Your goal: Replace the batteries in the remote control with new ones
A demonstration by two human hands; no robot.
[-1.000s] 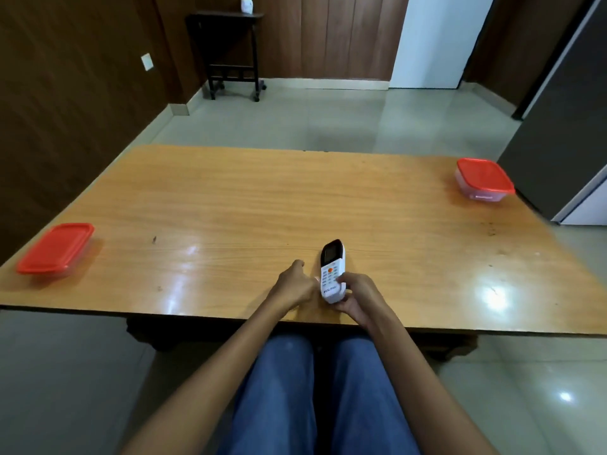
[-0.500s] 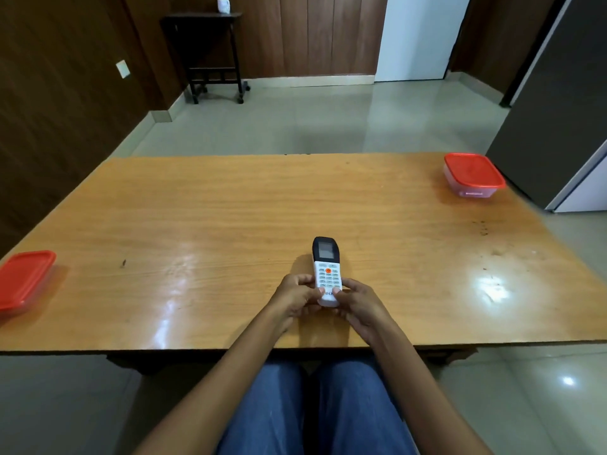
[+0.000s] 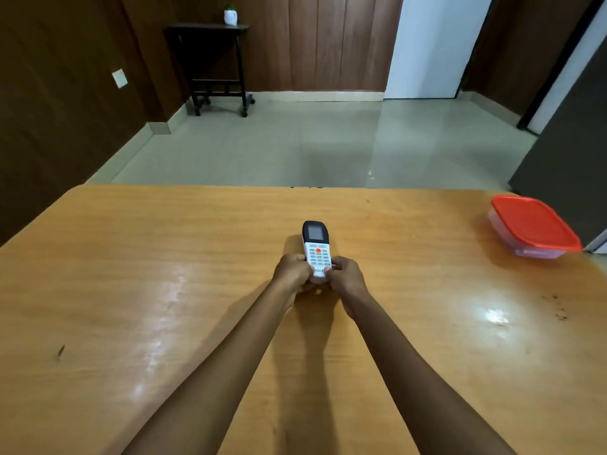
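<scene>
A white remote control (image 3: 316, 248) with a black screen end and an orange button is held button side up over the middle of the wooden table (image 3: 164, 290). My left hand (image 3: 292, 274) grips its lower left side, fingers curled round it. My right hand (image 3: 346, 279) grips its lower right side the same way. The remote's bottom end is hidden between my hands. No batteries are in view.
A clear plastic box with a red lid (image 3: 533, 226) stands at the table's far right edge. Beyond the table lies tiled floor, with a dark side table (image 3: 213, 64) on wheels carrying a small white pot against the back wall.
My left hand came onto the remote and both hands now grip it, further out over the table. The view tilted up, so the red-lidded box at the left edge left the view.
</scene>
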